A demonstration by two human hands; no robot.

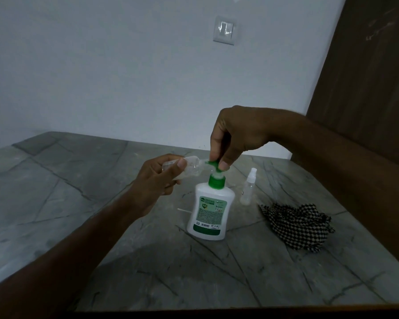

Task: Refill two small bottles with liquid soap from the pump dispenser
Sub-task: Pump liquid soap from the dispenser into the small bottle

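Green pump (213, 164) – clear bottle (184, 169) alongside

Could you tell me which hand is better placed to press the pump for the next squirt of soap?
The right hand: its fingers already sit on the green pump head, while the left hand holds the small clear bottle tilted at the spout.

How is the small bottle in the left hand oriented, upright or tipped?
Tipped. The small bottle lies nearly sideways in the left hand, mouth at the green pump nozzle, whitish soap pooled along its lower side.
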